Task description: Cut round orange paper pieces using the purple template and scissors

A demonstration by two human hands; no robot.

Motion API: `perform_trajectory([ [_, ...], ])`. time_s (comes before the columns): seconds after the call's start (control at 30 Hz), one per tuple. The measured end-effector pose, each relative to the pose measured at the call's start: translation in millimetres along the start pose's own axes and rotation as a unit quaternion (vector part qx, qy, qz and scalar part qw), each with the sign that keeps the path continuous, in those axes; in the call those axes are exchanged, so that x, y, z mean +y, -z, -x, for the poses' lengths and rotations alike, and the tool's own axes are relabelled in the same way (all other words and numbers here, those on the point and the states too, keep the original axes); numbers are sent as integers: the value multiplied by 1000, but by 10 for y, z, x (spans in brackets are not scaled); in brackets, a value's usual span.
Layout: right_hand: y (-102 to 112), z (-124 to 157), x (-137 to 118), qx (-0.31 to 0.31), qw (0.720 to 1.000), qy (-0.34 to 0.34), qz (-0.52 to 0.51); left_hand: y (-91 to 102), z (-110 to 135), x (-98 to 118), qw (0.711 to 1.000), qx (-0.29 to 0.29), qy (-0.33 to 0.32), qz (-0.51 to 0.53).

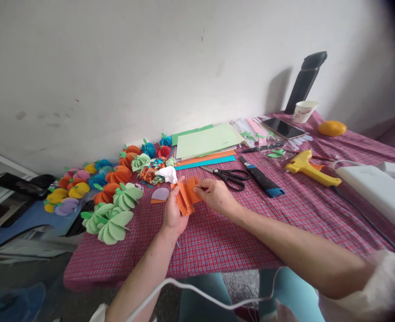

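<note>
Holding | left hand (174, 213): fanned, layered orange paper (184, 201) | right hand (214, 195): pinching its edge

Papers (184, 200) were in the left hand (174, 210) and right hand (214, 195). On the cloth (214, 248), pumpkins (118, 175) lay left, sheets (207, 141) behind, and scissors (222, 173), cutter (261, 180) and glue gun (313, 170) rightward in order. The cup (304, 112) stood beside the bottle (303, 85), between phone (283, 128) and fruit (332, 129).

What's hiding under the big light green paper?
Under the light green paper, a darker green sheet peeks out at the back, and orange paper and blue paper show along the front. Anything beneath its middle is covered, so I can't tell.
</note>
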State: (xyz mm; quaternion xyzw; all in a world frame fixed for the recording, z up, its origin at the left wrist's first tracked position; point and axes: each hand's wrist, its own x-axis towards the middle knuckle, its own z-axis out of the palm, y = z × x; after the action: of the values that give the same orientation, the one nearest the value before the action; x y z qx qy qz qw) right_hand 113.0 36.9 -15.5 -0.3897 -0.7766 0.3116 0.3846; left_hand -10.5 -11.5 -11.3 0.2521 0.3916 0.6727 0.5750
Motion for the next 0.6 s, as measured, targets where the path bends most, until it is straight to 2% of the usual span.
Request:
perform_trajectory([
  [0.37, -20, 11, 7, 31, 997, -31, -61, 19, -21, -17, 1000, 6, 0, 10],
  [0.6, -30, 10, 4, -16, 999, 19, -47, 23, -18, -29, 1000, 13, 4, -8],
])
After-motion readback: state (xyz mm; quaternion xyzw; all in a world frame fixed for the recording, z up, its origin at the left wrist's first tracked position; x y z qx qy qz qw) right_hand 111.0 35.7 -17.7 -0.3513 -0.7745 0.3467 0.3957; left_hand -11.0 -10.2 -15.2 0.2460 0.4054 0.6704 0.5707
